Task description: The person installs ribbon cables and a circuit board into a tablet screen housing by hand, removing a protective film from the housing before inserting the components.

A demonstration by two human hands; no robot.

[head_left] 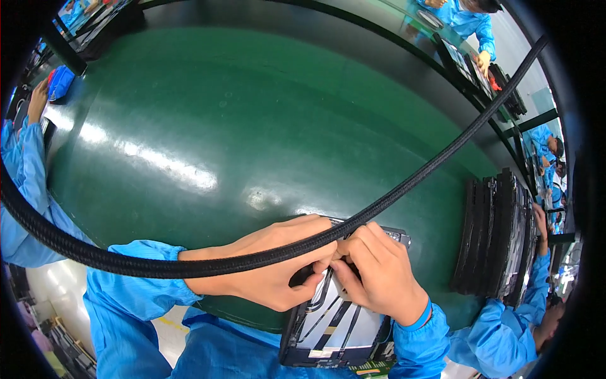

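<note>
Working over a flat, black-framed unit with a grey panel face [363, 328], set between 5 and 6 o'clock in the view, by the near edge of a green tabletop [315, 126]. Lies face up, with its long axis running from just past 6 to between 12 and 1 o'clock. Reaching in from 9 o'clock with the left hand [265, 287], back upward, and from 5 o'clock with the right hand [382, 278], to meet over the unit's upper half. Brought together at the fingertips, thumbs and forefingers curled inward. Cannot tell, behind the knuckles, a grip on some small part from a pinch on nothing. Spreads away from the joined fingertips toward 6 o'clock, in a long run of bare grey face crossed by dark strips; shows only a far corner toward 2 o'clock, past the right knuckles. Nearer with the right hand, placed almost wholly above the unit; overlapped by the left only at fingers and thumb. Partly masked across the left hand by a black braided cable [429, 170], sweeping from 9 toward 2 o'clock. Bordered just past 3 o'clock by a stack of dark panels [499, 234], well apart from both hands.
</note>
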